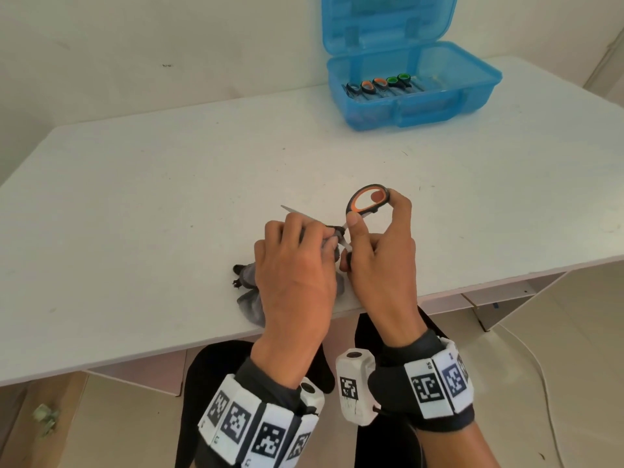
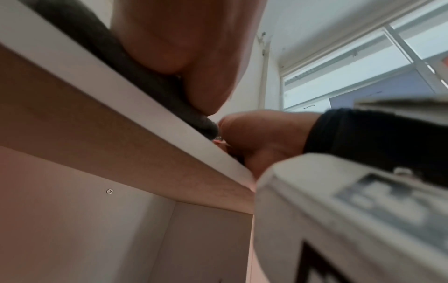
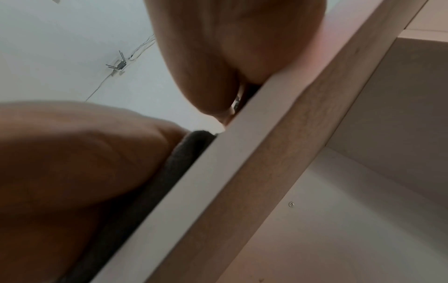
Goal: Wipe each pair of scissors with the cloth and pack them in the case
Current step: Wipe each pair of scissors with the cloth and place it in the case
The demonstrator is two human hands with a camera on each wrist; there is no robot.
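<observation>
In the head view my right hand (image 1: 374, 231) grips a pair of black-and-orange scissors (image 1: 368, 201) by the handles, its fingers curled round the raised orange loop. The blades are spread, and one blade tip (image 1: 287, 209) pokes out past my left fingers. My left hand (image 1: 297, 251) holds the grey cloth (image 1: 250, 298) wrapped over a blade near the table's front edge. The open blue case (image 1: 439, 89) stands at the back right with several scissors (image 1: 378, 85) inside. Both wrist views look up from below the table edge and show the cloth (image 2: 135, 72) (image 3: 150, 183) under my palms.
The white table (image 1: 169, 197) spreads left and ahead of my hands. The case lid (image 1: 381, 21) stands upright against the wall. Below the front edge are my dark-clothed legs (image 1: 216, 400) and a white cable (image 1: 540, 366) on the floor.
</observation>
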